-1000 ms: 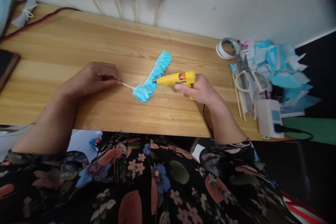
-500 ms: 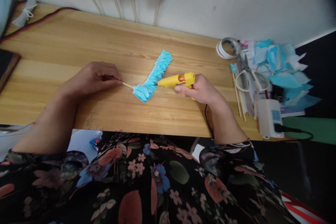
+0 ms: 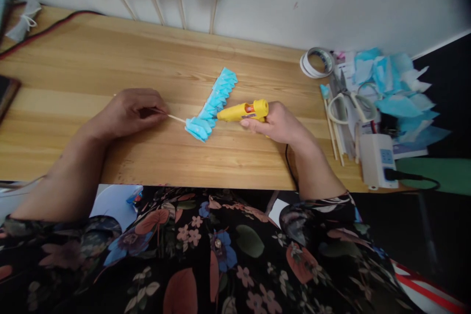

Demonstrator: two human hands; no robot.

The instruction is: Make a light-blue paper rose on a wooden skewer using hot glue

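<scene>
Floral sleeves are seen nearest, forearms laid over the edge of the wooden table (image 3: 110, 59) for steadiness. A thin wooden stick (image 3: 177, 118) is pinched in the left hand (image 3: 128, 110), so that the blue folded-paper piece (image 3: 211, 105) at its tip is kept flat on the table. A yellow glue gun (image 3: 243, 111) is gripped in the right hand (image 3: 279, 125), its nozzle brought against the paper. Further right, scissors (image 3: 348, 103), a tape roll (image 3: 316, 61) and paper scraps (image 3: 393, 83) are kept within reach.
</scene>
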